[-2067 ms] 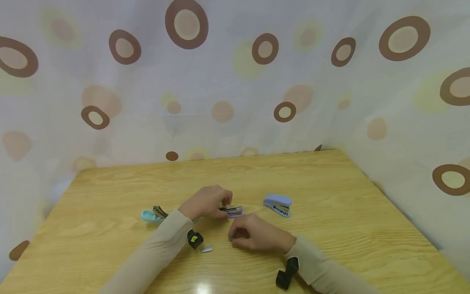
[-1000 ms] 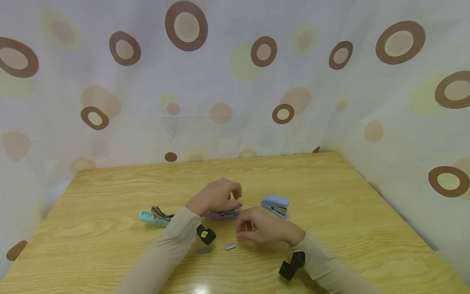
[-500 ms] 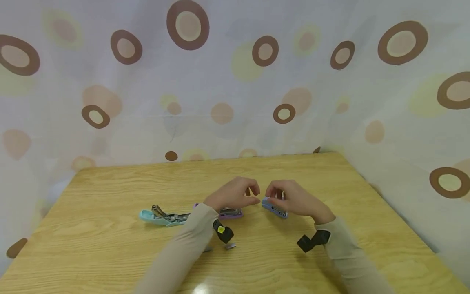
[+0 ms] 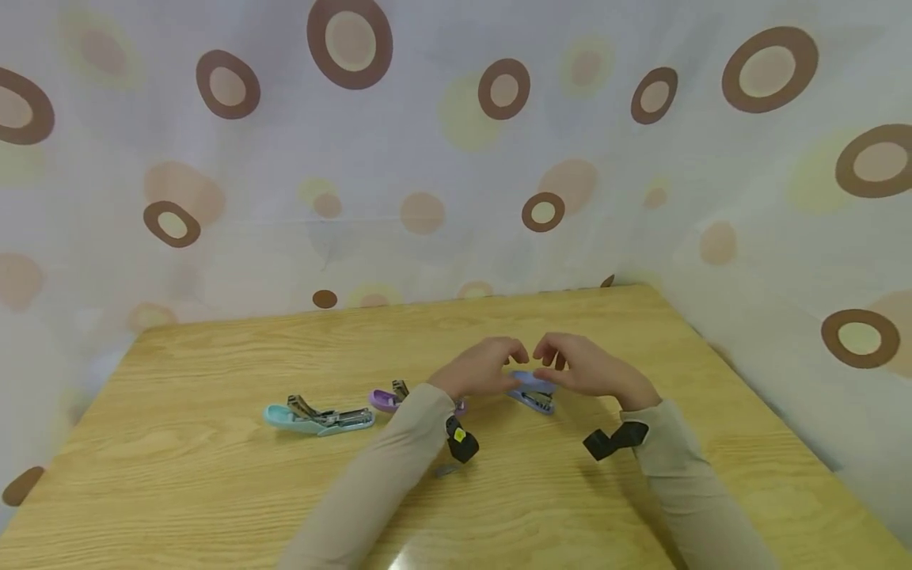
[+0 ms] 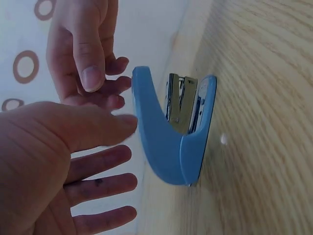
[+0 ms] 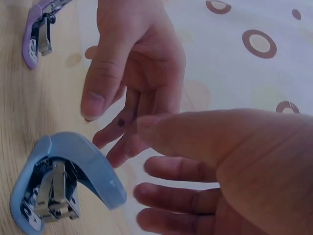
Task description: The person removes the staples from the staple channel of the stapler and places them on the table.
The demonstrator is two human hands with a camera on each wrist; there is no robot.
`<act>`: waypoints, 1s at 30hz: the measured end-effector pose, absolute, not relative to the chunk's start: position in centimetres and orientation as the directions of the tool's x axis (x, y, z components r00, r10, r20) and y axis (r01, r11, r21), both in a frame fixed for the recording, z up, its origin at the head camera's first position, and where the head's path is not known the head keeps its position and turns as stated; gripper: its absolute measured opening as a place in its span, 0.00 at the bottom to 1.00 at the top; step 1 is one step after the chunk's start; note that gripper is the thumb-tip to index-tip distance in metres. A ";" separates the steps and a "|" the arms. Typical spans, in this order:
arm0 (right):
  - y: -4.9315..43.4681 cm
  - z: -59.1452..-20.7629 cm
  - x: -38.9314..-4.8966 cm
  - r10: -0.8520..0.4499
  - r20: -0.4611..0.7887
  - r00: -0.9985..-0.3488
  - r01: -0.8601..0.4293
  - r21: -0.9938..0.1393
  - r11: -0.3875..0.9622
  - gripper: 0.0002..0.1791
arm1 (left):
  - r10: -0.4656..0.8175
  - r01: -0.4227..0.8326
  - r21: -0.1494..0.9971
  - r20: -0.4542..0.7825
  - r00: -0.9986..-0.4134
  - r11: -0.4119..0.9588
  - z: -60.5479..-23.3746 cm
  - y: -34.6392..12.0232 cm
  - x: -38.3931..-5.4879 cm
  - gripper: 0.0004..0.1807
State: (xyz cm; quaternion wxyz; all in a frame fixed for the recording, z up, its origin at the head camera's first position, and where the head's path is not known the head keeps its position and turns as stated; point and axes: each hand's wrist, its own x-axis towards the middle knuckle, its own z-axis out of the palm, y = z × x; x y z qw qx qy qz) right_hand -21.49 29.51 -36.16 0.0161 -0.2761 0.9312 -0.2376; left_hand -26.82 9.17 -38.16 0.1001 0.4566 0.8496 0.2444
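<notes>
A blue stapler (image 4: pixel 534 381) stands on the table with its top arm raised a little off its base. In the left wrist view, the metal magazine shows between the stapler's blue top cover (image 5: pixel 155 132) and base. My left hand (image 4: pixel 483 369) hovers at its left side, thumb tip right by the top cover and the other fingers spread. From the other side my right hand (image 4: pixel 590 366) reaches over it, fingers loosely bent with nothing between them. In the right wrist view, the fingertips of both hands face each other beside the stapler (image 6: pixel 83 154).
To the left lies a purple stapler (image 4: pixel 385 400) opened out, partly hidden by my left forearm. Farther left is a turquoise stapler (image 4: pixel 292 419), also spread open. A small grey staple strip (image 4: pixel 446 469) lies in front, below my left wrist. A patterned curtain (image 4: pixel 420 158) hangs behind the table.
A small grey staple strip has come to lie on the table where my right hand was. Both hands have moved right and away from me, from the purple stapler to the blue one.
</notes>
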 end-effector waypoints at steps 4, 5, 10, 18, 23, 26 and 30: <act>30.0 -36.2 -21.5 -0.537 0.001 -0.843 -0.471 -0.483 0.738 0.16 | 0.832 0.737 0.494 0.047 -0.552 0.461 -38.4 9.8 -26.7 0.17; 30.1 -36.3 -21.5 -0.541 -0.025 -0.841 -0.460 -0.494 0.738 0.17 | 0.832 0.739 0.487 0.044 -0.553 0.465 -38.5 10.0 -26.6 0.17; 30.3 -36.9 -21.8 -0.559 -0.095 -0.823 -0.429 -0.541 0.723 0.18 | 0.824 0.757 0.431 0.054 -0.564 0.490 -39.0 10.5 -26.3 0.14; 30.5 -38.6 -22.9 -0.583 -0.116 -0.804 -0.438 -0.547 0.713 0.07 | 0.810 0.780 0.360 0.099 -0.578 0.512 -39.5 10.1 -25.8 0.09; 30.5 -39.5 -23.3 -0.583 -0.105 -0.806 -0.422 -0.589 0.690 0.06 | 0.808 0.773 0.379 0.100 -0.580 0.508 -39.7 9.6 -25.6 0.09; 30.6 -40.0 -23.5 -0.572 -0.096 -0.814 -0.386 -0.646 0.659 0.06 | 0.803 0.756 0.408 0.085 -0.590 0.512 -39.8 9.4 -25.6 0.10; 30.8 -41.2 -23.9 -0.567 -0.055 -0.822 -0.360 -0.721 0.593 0.06 | 0.794 0.735 0.423 0.058 -0.605 0.529 -39.6 9.1 -25.4 0.12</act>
